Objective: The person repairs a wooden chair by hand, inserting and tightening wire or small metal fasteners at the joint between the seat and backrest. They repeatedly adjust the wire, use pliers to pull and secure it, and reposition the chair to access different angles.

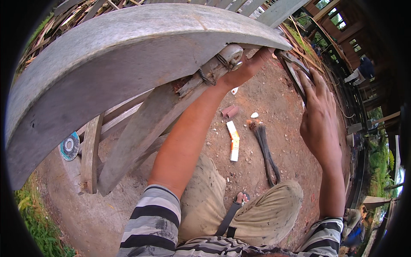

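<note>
A long grey wooden beam (141,47) with a curved look spans the upper left. My left hand (245,72) reaches up under its right end, against the underside; most of its fingers are hidden behind the wood. Close by, a rounded wood end (231,52) with a bolt is bound by twisted wire (207,78) beneath the beam. My right hand (319,113) has its fingers along the handles of metal pincers (294,64). The handles are spread apart, and the pincers' head lies near the beam's right tip.
On the dirt ground lie a bundle of dark wire (266,150), a bent white-and-orange carton (233,141) and reddish-brown pieces (230,111). A teal-rimmed abrasive disc (69,146) rests at left by slanted boards (91,154). Scrap wood is piled behind; a wooden building (346,25) stands right.
</note>
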### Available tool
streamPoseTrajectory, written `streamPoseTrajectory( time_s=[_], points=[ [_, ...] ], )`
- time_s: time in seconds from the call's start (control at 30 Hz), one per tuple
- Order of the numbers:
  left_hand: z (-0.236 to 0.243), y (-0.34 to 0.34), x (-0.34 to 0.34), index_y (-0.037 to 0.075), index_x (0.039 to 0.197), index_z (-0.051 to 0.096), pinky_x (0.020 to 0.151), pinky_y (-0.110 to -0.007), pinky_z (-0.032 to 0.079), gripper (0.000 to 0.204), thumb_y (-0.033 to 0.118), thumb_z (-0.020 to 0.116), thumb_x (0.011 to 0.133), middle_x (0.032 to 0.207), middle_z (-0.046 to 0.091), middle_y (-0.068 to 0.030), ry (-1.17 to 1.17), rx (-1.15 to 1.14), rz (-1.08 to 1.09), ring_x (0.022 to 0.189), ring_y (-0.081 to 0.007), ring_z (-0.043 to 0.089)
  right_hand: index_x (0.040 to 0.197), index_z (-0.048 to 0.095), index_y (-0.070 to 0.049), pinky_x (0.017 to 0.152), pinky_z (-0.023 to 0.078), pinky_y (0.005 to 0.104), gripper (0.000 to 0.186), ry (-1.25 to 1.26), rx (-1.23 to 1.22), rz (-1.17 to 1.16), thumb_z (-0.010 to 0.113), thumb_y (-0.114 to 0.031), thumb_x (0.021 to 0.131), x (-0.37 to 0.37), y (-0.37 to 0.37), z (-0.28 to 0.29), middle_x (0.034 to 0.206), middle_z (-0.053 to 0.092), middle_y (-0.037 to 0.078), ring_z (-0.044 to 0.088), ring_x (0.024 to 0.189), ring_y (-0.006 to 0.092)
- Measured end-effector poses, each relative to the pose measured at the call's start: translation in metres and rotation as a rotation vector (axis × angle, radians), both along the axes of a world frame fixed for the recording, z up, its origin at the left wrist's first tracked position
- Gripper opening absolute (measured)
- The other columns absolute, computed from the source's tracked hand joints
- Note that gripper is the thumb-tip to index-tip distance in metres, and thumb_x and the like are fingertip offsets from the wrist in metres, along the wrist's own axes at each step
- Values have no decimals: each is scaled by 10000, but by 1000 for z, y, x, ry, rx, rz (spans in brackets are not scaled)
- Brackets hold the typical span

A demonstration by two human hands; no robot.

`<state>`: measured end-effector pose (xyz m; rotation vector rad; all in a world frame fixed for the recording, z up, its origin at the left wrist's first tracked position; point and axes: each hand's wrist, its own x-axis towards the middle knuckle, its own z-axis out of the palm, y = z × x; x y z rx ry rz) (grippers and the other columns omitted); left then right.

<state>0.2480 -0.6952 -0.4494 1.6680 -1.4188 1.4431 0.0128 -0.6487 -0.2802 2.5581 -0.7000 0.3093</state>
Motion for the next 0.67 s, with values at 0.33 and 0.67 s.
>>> streamPoseTrajectory(
  time_s=[0.33, 0.67],
  points=[
    [-7, -7, 3, 62, 1505, 428, 1038, -487, 507, 570, 237, 593, 988, 1520, 444, -122, -73, -42, 179, 1401, -269, 437, 1567, 421, -104, 1221, 298, 557, 883, 103, -224, -82, 584, 149, 736, 4, 2, -5, 1596, 371, 191, 365, 1486, 401],
    [46, 44, 5, 60, 1185, 736, 968, -471, 500, 282, 225, 740, 956, 1131, 735, -167, 768, -389, -1012, 1085, -357, 684, 1558, 427, -97, 1204, 319, 565, 868, 73, -177, -90, 613, 128, 740, 5, 2, -9, 1595, 377, 184, 381, 1476, 393]
  ],
)
